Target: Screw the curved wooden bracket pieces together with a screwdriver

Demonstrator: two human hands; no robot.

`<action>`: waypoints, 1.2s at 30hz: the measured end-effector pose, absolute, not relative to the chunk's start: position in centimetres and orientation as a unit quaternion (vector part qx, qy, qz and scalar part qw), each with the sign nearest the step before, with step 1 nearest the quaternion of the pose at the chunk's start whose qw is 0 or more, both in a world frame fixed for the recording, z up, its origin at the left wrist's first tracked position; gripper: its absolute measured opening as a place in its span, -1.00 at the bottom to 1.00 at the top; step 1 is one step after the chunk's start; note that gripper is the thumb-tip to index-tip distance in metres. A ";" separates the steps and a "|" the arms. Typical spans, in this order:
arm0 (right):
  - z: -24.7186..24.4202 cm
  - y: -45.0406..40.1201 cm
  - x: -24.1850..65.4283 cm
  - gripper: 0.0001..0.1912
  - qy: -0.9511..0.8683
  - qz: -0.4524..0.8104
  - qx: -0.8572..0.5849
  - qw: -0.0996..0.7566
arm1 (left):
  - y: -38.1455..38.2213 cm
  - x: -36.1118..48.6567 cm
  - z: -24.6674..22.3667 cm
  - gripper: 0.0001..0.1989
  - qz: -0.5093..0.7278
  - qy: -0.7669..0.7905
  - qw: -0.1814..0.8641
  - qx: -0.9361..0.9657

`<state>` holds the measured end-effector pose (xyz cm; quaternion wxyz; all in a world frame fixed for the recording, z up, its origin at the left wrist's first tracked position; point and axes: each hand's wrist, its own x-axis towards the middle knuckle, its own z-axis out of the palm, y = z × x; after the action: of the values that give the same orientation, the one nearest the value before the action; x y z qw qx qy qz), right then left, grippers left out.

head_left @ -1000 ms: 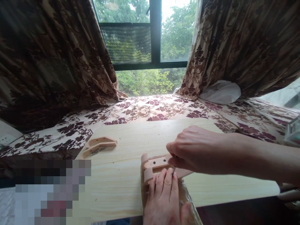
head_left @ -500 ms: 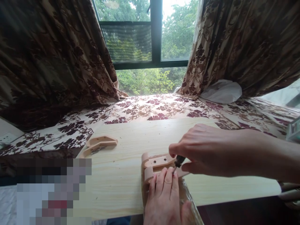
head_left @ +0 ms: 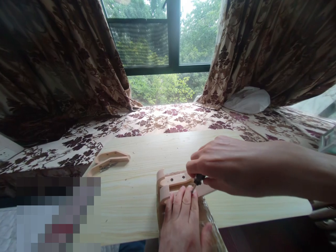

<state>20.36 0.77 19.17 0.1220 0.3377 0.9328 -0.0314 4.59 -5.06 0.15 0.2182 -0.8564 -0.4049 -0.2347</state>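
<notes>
My right hand [head_left: 210,166] is closed around the dark handle of a screwdriver [head_left: 198,179], its shaft pointing down at a pale wooden piece [head_left: 165,193]. Flat on that piece lies my left hand [head_left: 181,217], fingers stretched out and their tips beside the screwdriver's tip. The wooden piece has a curved end and dark screw holes along its inner strip. Beneath it is a long block wrapped in brown, shiny film [head_left: 210,213]. What the screwdriver's tip sits in is hidden by my fingertips.
Two more angled wooden pieces [head_left: 112,159] lie at the left of the pale board [head_left: 131,203], with several screws [head_left: 107,167] between them. Behind are a flower-patterned cloth [head_left: 157,120], a white plastic bag [head_left: 248,100], curtains and a window. A pixelated patch covers the lower left.
The whole view has shifted slightly. My right hand and the screwdriver have turned a little; my left hand stays pressed on the wooden piece.
</notes>
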 end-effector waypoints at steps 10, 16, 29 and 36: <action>19.0 1.0 19.6 -0.91 0.931 0.002 0.344 0.122 | -5.1 4.6 0.2 -0.49 -0.245 -0.402 0.234 -0.851; 18.6 1.0 19.5 -0.89 0.945 -0.001 0.304 0.117 | -5.1 4.6 0.3 -0.49 -0.242 -0.408 0.239 -0.847; 18.2 0.6 19.9 -0.86 0.944 0.012 0.305 0.127 | -5.3 4.6 0.0 -0.46 -0.230 -0.409 0.237 -0.851; 18.1 1.1 20.3 -0.84 0.924 0.033 0.364 0.113 | -5.2 4.4 0.0 -0.46 -0.226 -0.404 0.238 -0.854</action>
<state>20.30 1.10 18.05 0.1126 0.3639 0.9240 0.0328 4.36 -5.23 -0.03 0.2383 -0.8538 -0.4039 -0.2262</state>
